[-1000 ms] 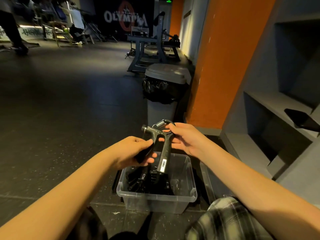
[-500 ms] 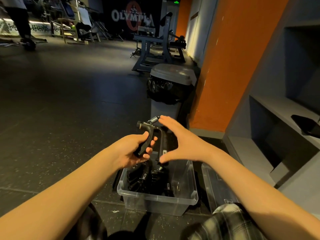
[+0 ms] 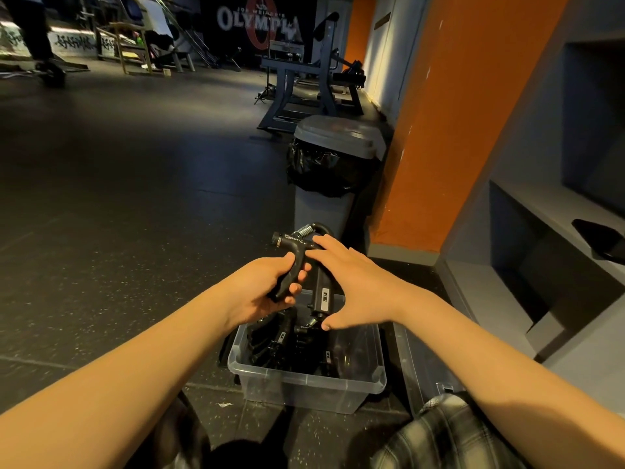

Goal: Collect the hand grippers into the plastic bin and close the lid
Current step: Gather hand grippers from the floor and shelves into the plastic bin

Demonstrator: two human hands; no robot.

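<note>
A black hand gripper (image 3: 320, 292) with a steel spring is held above the clear plastic bin (image 3: 304, 384) on the floor. My left hand (image 3: 267, 292) grips its left handle. My right hand (image 3: 351, 286) lies spread over the right handle with straight fingers, the fingertips touching the top bar. Several other black hand grippers (image 3: 287, 346) lie inside the bin. The clear lid (image 3: 422, 374) lies on the floor just right of the bin.
A grey trash can (image 3: 334, 164) with a black bag stands behind the bin beside an orange wall (image 3: 449, 123). Grey shelving (image 3: 541, 265) rises on the right, with a dark flat object (image 3: 598, 238) on one shelf. Gym machines and a person stand far back.
My right hand let go of the gripper's right handle, opened flat, and now rests against it again. My left hand kept its hold on the left handle.
</note>
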